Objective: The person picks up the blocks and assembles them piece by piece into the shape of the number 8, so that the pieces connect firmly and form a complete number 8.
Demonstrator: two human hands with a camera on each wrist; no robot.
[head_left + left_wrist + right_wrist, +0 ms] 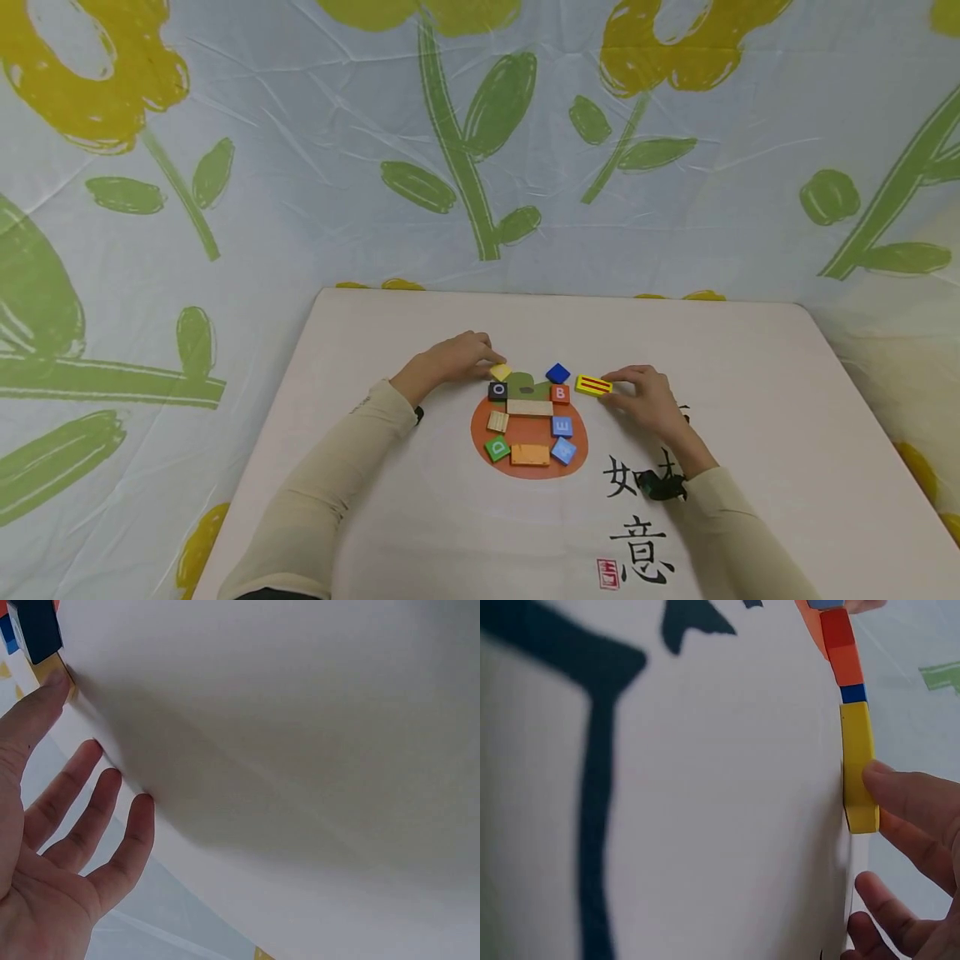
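In the head view my left hand (474, 357) reaches to a small yellow block (500, 372) at the top of a group of coloured blocks. The left wrist view shows that hand (67, 776) with straight, spread fingers, its thumb tip touching the yellow block (54, 669) under a black block (36, 630). My right hand (637, 392) is at the right end of a yellow red-striped block (594, 385). In the right wrist view one finger (911, 799) rests on top of that yellow block (856, 765); the other fingers hang loosely beside it.
Several blocks lie on an orange fruit print (480, 433): a black O block (497, 390), a red B block (560, 393), a blue diamond (557, 372), a plain wooden bar (529, 407), a green D block (497, 448). The white cloth (750, 400) carries black characters. Flowered fabric hangs behind.
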